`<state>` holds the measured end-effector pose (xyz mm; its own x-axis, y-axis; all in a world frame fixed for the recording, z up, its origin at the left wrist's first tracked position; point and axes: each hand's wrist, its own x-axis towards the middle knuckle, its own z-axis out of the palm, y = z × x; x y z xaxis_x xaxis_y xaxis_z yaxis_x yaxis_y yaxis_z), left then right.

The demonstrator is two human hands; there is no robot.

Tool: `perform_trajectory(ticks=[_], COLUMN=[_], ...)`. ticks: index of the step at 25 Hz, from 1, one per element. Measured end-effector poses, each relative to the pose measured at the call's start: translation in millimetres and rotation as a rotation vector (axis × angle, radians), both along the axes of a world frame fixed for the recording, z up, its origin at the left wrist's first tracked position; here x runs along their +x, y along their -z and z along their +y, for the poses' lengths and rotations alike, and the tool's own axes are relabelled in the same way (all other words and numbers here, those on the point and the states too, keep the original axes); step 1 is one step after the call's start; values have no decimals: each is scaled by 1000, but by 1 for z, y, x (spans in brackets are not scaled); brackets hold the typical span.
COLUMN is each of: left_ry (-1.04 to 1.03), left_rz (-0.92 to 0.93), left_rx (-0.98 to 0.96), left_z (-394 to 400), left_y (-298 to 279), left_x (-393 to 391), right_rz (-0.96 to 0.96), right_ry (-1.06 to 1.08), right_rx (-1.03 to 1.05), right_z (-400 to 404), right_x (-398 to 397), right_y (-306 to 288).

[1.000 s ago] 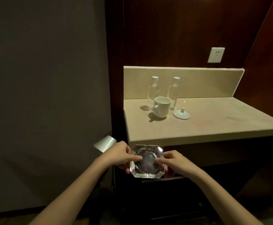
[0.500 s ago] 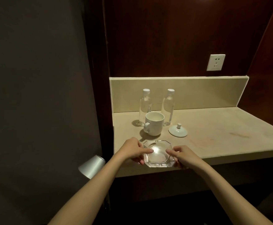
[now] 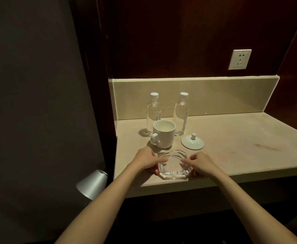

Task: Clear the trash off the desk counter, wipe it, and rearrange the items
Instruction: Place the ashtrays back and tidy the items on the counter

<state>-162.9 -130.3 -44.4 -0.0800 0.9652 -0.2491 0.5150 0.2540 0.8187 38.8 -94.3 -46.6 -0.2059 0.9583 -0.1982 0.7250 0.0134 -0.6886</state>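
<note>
A clear glass ashtray sits on the beige counter near its front edge. My left hand grips its left side, thumb over the rim. My right hand grips its right side the same way. Just behind the ashtray stands a white mug with its handle to the left. The mug's white lid lies knob up to the right of it. Two clear water bottles with white caps stand upright behind the mug, near the backsplash.
A silver cone-shaped lamp shade juts out below the counter's left front corner. A white wall socket is on the dark wood panel above the backsplash. A dark wall closes the left side. Faint reddish smears mark the counter at right.
Both hands carried the ashtray up from below the counter edge and onto the counter top in front of the mug. The view also moved closer and looks down more.
</note>
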Motion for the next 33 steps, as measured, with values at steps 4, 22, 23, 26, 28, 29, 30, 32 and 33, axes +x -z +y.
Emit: perform_trajectory(ticks=[4, 22, 23, 26, 28, 29, 30, 32, 33], left_ry=[-9, 93, 91, 82, 76, 76, 78, 98, 116], left_rz=[37, 677, 684, 702, 706, 709, 712, 722, 731], left_rx=[2, 128, 117, 80, 65, 62, 57, 40, 33], left_z=[-5, -161, -173, -207, -229, -239, -250, -270, -279], left_y=[-7, -33, -29, -13, -1, 4, 8, 17, 21], left_x=[-2, -93, -101, -124, -143, -153, -165, -192, -205], right_rz=[-164, -283, -290, -309, -329, -341, -357, -388, -400], right_ry=[-21, -604, -628, -675, -694, -700, -701, -690, -677], right_rx=[117, 459, 454, 455, 440, 432, 428, 427, 423], right_z=[1, -126, -137, -167, -188, -198, -209, -231, -243], right_x=[1, -101, -110, -138, -160, -171, -182, -208, -220], right_y=[3, -28, -24, -11, -2, 2, 6, 14, 18])
